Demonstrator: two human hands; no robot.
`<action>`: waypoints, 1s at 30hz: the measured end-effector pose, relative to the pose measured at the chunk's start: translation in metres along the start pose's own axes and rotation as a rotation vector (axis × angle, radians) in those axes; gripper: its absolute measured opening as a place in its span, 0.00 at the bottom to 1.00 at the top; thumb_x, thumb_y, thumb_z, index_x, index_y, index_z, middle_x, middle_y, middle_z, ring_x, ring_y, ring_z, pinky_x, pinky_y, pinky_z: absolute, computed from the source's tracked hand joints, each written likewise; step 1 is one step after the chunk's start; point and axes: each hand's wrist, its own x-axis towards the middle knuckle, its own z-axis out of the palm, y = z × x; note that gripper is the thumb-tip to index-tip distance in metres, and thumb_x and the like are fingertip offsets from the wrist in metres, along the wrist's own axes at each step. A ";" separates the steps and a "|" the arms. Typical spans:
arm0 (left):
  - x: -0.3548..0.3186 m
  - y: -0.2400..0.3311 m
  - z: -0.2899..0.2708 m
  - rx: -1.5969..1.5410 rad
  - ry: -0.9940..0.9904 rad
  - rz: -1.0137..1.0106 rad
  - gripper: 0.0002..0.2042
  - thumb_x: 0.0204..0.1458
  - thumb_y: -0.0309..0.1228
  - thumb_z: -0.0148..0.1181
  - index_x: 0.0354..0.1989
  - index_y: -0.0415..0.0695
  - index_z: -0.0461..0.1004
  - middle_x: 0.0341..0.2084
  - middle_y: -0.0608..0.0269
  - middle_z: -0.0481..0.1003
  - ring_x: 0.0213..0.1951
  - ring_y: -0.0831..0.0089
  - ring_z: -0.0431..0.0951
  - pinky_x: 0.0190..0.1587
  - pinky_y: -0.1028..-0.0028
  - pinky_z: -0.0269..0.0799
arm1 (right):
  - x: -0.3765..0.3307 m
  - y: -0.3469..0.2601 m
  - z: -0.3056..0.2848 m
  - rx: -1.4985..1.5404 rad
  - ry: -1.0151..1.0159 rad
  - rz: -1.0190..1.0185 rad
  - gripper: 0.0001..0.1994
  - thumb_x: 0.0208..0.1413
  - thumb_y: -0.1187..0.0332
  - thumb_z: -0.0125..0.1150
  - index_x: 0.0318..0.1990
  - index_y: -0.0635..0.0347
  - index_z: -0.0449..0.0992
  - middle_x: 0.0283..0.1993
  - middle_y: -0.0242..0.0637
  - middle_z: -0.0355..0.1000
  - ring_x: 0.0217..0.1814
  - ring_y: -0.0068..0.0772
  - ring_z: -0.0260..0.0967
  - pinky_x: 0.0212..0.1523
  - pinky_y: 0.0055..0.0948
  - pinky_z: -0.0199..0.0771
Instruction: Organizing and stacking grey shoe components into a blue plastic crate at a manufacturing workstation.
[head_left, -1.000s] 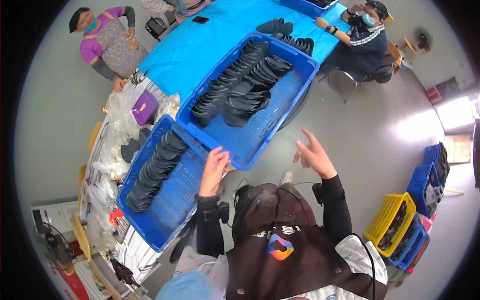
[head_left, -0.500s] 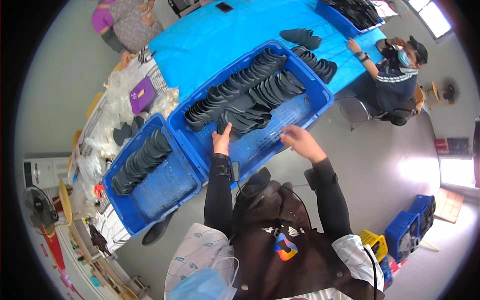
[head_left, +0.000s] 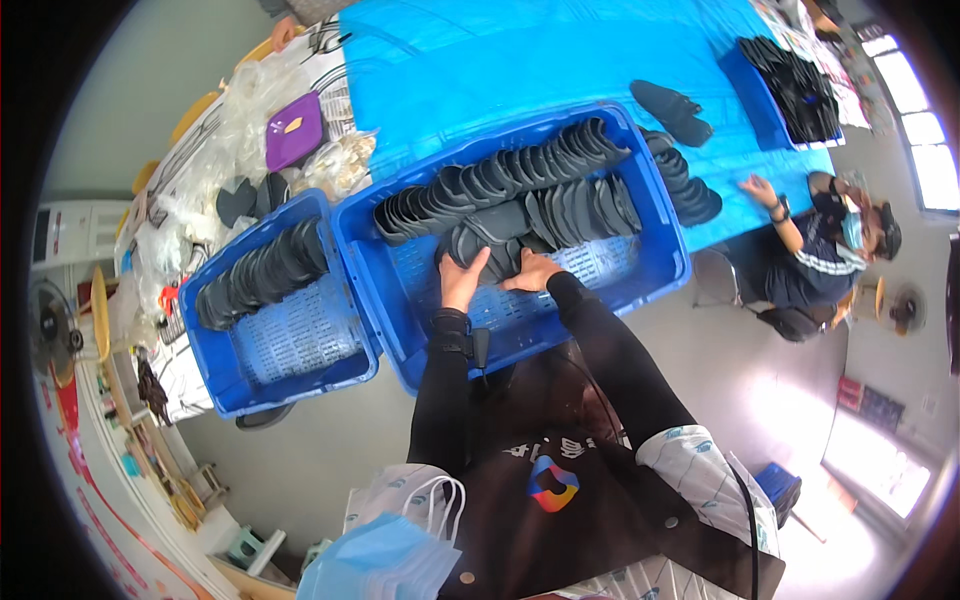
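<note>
1. In the big crate point(head_left: 660, 270) at the worktop point(head_left: 500, 60) edge, both hands reach down among dark insoles point(head_left: 520, 205). The left hand point(head_left: 462, 280) lies with fingers spread on a loose insole near the crate's middle; its grip looks open, flat on the piece rather than closed round it.
2. The right hand point(head_left: 533, 272) rests just beside it, fingers curled over the edge of another insole; whether it has truly pinched the piece I cannot tell.
3. Risk: the insoles stand on edge in packed, overlapping rows along the far wall. Tugging one from the bottom of a row could tip its neighbours flat and spoil the order.
4. Risk: the crate juts past the worktop edge toward the person. Leaning weight on the near wall could tilt it.
5. The big crate holds two long rows of insoles at the back; its slotted floor is bare near the front.
6. The small crate point(head_left: 300, 375), touching the big one on the left, holds a single row at its far end.
7. A third crate point(head_left: 755, 100), well apart at the far right, holds a dark heap. More insoles lie loose on the blue cover, near a seated person point(head_left: 820, 250).
</note>
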 end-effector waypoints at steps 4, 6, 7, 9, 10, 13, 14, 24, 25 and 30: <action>-0.002 0.028 0.013 -0.169 -0.125 -0.086 0.37 0.46 0.39 0.81 0.60 0.29 0.70 0.54 0.45 0.78 0.54 0.59 0.80 0.58 0.65 0.75 | 0.028 0.042 -0.011 0.717 -0.177 -0.110 0.56 0.48 0.43 0.77 0.73 0.76 0.56 0.76 0.60 0.59 0.80 0.48 0.55 0.74 0.38 0.59; -0.007 0.024 0.002 -0.235 -0.038 -0.110 0.36 0.46 0.37 0.81 0.60 0.30 0.71 0.53 0.48 0.78 0.53 0.62 0.80 0.57 0.66 0.75 | 0.032 0.032 -0.015 0.684 -0.218 -0.180 0.55 0.48 0.45 0.78 0.73 0.76 0.56 0.75 0.58 0.61 0.78 0.48 0.57 0.73 0.39 0.60; -0.008 0.023 -0.004 -0.308 -0.011 -0.119 0.35 0.46 0.35 0.81 0.59 0.30 0.71 0.53 0.50 0.78 0.53 0.66 0.79 0.56 0.68 0.76 | 0.033 0.025 -0.019 0.673 -0.211 -0.216 0.54 0.48 0.46 0.79 0.73 0.76 0.57 0.73 0.56 0.63 0.77 0.48 0.59 0.72 0.39 0.61; -0.016 0.035 0.006 -0.292 -0.029 -0.243 0.34 0.47 0.34 0.79 0.60 0.32 0.71 0.52 0.52 0.79 0.53 0.67 0.80 0.55 0.68 0.76 | 0.033 0.027 -0.026 0.662 -0.349 -0.096 0.51 0.47 0.50 0.81 0.71 0.75 0.62 0.71 0.54 0.66 0.74 0.47 0.64 0.71 0.38 0.64; -0.014 0.037 0.003 -0.219 -0.017 -0.206 0.33 0.48 0.32 0.78 0.60 0.33 0.71 0.51 0.53 0.79 0.53 0.67 0.80 0.55 0.68 0.76 | 0.032 0.024 -0.027 0.705 -0.390 -0.170 0.50 0.47 0.49 0.81 0.70 0.75 0.64 0.70 0.54 0.68 0.73 0.46 0.65 0.71 0.38 0.65; -0.020 0.039 -0.008 -0.037 0.027 -0.183 0.29 0.48 0.29 0.74 0.59 0.36 0.72 0.49 0.55 0.80 0.52 0.68 0.80 0.54 0.68 0.76 | 0.026 0.017 -0.022 0.722 -0.387 -0.285 0.51 0.44 0.48 0.82 0.69 0.74 0.65 0.69 0.53 0.69 0.71 0.46 0.67 0.70 0.37 0.66; -0.024 0.039 -0.011 -0.134 0.002 -0.224 0.28 0.49 0.28 0.73 0.59 0.37 0.71 0.49 0.56 0.79 0.51 0.68 0.80 0.53 0.68 0.76 | 0.024 0.017 -0.020 0.692 -0.329 -0.314 0.52 0.43 0.47 0.83 0.69 0.74 0.65 0.68 0.54 0.69 0.71 0.47 0.67 0.70 0.37 0.66; -0.092 0.092 -0.037 -0.564 0.088 -0.104 0.28 0.54 0.22 0.70 0.61 0.37 0.64 0.53 0.58 0.74 0.56 0.69 0.75 0.60 0.68 0.72 | -0.019 -0.019 -0.050 0.478 -0.085 -0.558 0.54 0.39 0.49 0.84 0.71 0.63 0.59 0.60 0.58 0.73 0.63 0.51 0.75 0.64 0.40 0.72; -0.102 0.107 -0.044 -0.552 0.108 0.013 0.29 0.54 0.22 0.71 0.62 0.38 0.63 0.55 0.57 0.73 0.58 0.69 0.74 0.63 0.67 0.70 | -0.038 -0.027 -0.056 0.517 -0.022 -0.649 0.53 0.39 0.53 0.84 0.71 0.61 0.59 0.59 0.56 0.74 0.62 0.52 0.75 0.64 0.40 0.72; -0.118 0.169 -0.071 -0.610 0.007 0.253 0.38 0.49 0.24 0.77 0.65 0.39 0.58 0.68 0.49 0.63 0.68 0.60 0.67 0.72 0.59 0.64 | -0.117 -0.059 -0.072 0.505 0.447 -0.853 0.50 0.37 0.65 0.85 0.70 0.60 0.63 0.64 0.50 0.71 0.68 0.48 0.71 0.68 0.40 0.69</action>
